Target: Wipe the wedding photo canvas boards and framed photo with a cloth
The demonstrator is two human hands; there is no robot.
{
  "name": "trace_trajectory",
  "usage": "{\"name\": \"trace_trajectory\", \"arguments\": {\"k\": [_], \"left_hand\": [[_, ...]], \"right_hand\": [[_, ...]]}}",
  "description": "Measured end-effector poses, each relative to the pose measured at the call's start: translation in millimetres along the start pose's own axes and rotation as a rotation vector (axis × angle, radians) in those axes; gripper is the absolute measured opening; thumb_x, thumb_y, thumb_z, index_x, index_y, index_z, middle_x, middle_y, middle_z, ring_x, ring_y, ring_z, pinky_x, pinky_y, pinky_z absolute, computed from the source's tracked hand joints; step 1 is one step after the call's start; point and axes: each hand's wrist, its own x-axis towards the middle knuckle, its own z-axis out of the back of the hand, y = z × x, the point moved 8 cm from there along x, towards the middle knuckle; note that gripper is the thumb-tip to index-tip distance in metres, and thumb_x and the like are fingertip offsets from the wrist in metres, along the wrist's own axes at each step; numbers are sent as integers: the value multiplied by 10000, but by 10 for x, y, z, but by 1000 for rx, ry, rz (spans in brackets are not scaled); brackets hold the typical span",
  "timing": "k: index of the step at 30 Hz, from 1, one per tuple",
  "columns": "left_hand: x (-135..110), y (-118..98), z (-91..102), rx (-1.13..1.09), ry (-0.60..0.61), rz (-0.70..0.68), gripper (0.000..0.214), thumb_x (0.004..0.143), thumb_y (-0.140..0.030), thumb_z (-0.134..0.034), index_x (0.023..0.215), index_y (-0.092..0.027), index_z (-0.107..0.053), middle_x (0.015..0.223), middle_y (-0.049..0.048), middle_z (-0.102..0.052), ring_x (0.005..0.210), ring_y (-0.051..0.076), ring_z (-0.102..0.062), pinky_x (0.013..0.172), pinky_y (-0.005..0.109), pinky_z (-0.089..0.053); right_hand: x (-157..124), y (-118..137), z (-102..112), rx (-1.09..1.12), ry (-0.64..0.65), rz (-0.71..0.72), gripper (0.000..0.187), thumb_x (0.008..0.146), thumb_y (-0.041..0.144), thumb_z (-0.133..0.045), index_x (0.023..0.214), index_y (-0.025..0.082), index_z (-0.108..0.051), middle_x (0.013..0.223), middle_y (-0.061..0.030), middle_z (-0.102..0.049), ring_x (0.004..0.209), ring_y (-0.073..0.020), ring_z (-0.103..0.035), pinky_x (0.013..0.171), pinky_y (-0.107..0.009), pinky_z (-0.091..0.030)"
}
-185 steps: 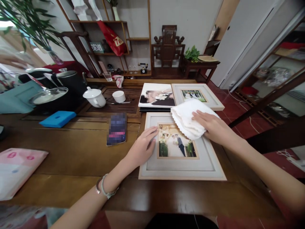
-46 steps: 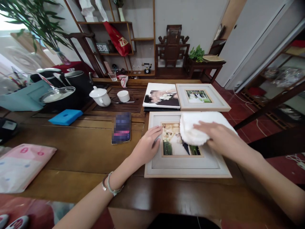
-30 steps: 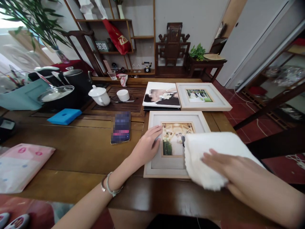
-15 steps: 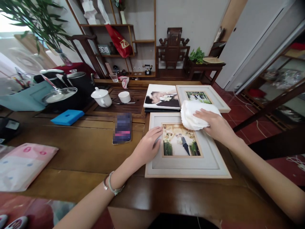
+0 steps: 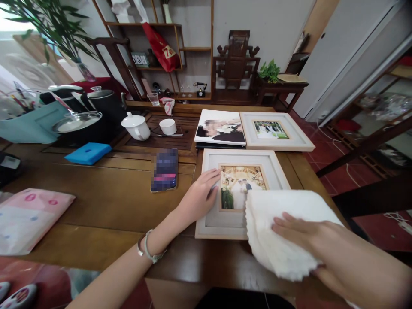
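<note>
A pale framed wedding photo [image 5: 212, 161] lies flat on the wooden table [image 5: 106, 201] in front of me. My left hand [image 5: 198, 198] rests flat on the frame's left border, fingers stretched out. My right hand [image 5: 309, 238] presses a folded white cloth [image 5: 277, 231] down over the frame's near right corner, fingers spread on top of the cloth. The cloth hides that corner and part of the picture.
A second framed photo [image 5: 277, 131] and a photo book [image 5: 220, 128] lie beyond. A phone [image 5: 165, 170] lies left of the frame. Farther left are a white teapot [image 5: 135, 127], a cup [image 5: 168, 126], a blue sponge [image 5: 87, 153], pots and a pink packet [image 5: 28, 219].
Half a second ago my right hand held the cloth at the frame's far right corner. It has swept toward me to the near right corner. My left hand has stayed put.
</note>
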Motion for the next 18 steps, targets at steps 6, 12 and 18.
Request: {"name": "trace_trajectory", "arguments": {"k": [6,12,18], "left_hand": [[3,-7,12,9,-2,-5,409,936,-135,-432,1324,-116,-560,1404,153,-556,1354,277,-471,1134,513,-404],[-1,-10,18,9,-21,-14,396,937,-146,-451,1314,-140,-571,1390,144,-570,1338,271,-492,1124,504,-422],[-6,-16,33,2,-44,-13,384,935,-140,-456,1297,-136,-584,1374,150,-584,1329,268,-503,1122,497,-426]], "right_hand": [[264,-323,-81,68,100,-169,719,605,15,-477,1265,247,-641,1302,-61,-656,1134,-287,-657,933,-464,-563],[864,-1036,-220,3,-211,-234,639,701,-12,-471,1306,140,-605,1365,-127,-597,1347,-308,-465,1110,-533,-390],[951,-978,-343,-48,-109,-192,631,669,-31,-473,1263,125,-619,1343,-143,-616,1336,-367,-463,1057,-593,-427]]}}
